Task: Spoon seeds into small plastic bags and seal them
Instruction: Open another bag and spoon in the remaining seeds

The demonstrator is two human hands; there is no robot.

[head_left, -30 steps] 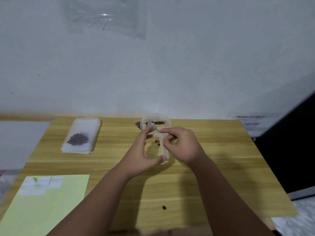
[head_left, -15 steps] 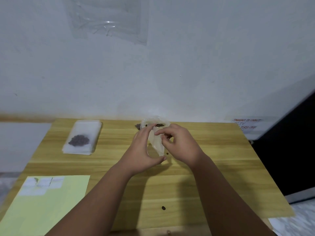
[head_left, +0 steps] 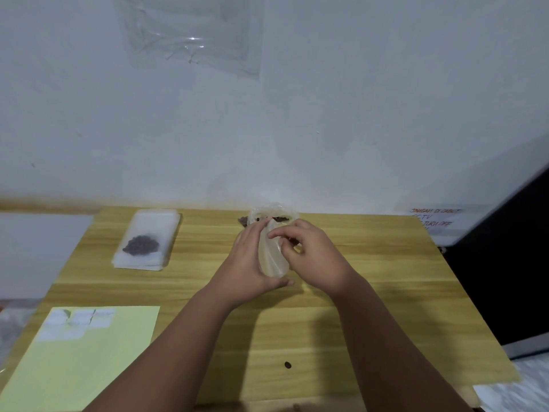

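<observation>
My left hand (head_left: 252, 269) curls around the small bag (head_left: 271, 260) while my right hand (head_left: 312, 257) pinches its upper edge. The bag is held above the bench (head_left: 386, 292), just before the seed pouch (head_left: 274, 217) at the far edge. It looks nearly empty, so I judge I'm opening it. Next, the mouth must be held wide for seeds.

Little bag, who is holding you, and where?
Both hands hold the small plastic bag. The left hand grips its left side, with the thumb under the bottom. The right hand pinches near its top edge.
</observation>
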